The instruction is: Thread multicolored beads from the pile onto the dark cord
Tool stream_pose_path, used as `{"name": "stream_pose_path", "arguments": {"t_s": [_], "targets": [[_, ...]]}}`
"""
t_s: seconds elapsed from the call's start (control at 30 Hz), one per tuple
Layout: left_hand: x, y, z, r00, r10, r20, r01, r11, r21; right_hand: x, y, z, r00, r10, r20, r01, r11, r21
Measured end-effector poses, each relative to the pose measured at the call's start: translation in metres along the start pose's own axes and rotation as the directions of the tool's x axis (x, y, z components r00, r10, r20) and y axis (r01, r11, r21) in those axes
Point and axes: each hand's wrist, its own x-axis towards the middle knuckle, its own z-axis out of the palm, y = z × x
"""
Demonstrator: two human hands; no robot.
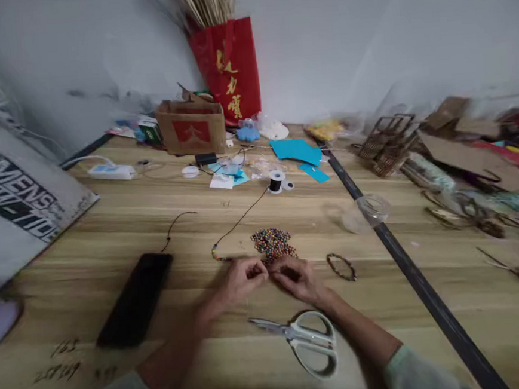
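Note:
My left hand [244,277] is closed in a pinch on a thin dark cord [244,214]. That cord runs from a white spool [277,181] wound with black, and several coloured beads [216,253] are strung on it left of the hand. Fingertips nearly meeting the left ones, my right hand [298,279] also pinches, but what lies between its fingers is too small to make out. Just beyond both hands is a pile of small multicoloured beads [272,242]. A beaded bracelet [342,267] rests to the right. White-handled scissors [304,341] lie nearer me.
A black phone [135,300] lies to the left beside a short knotted cord [169,233]. Clear round containers [373,209] sit near a dark strip [409,266] crossing the table. Blue sheets [295,151], a cardboard box [191,128] and a red bag [234,70] stand behind.

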Motion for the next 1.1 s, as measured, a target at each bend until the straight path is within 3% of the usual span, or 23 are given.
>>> {"name": "stream_pose_path", "arguments": {"t_s": [0.43, 0.9, 1.1], "targets": [[0.0033, -0.0050, 0.0007, 0.999, 0.040, 0.009, -0.041, 0.999, 0.011, -0.0001, 0.0005, 0.0000, 0.999, 0.001, 0.051, -0.002, 1.000, 0.025], [0.0029, -0.0023, -0.0002, 1.000, 0.027, 0.016, -0.027, 1.000, 0.004, -0.0005, 0.0007, -0.0005, 0.999, 0.036, 0.029, -0.037, 0.999, 0.007], [0.0022, -0.0023, 0.0006, 0.999, 0.038, -0.001, -0.038, 0.999, 0.003, 0.0015, -0.0030, -0.0027, 1.000, -0.010, 0.023, 0.010, 1.000, 0.003]]}}
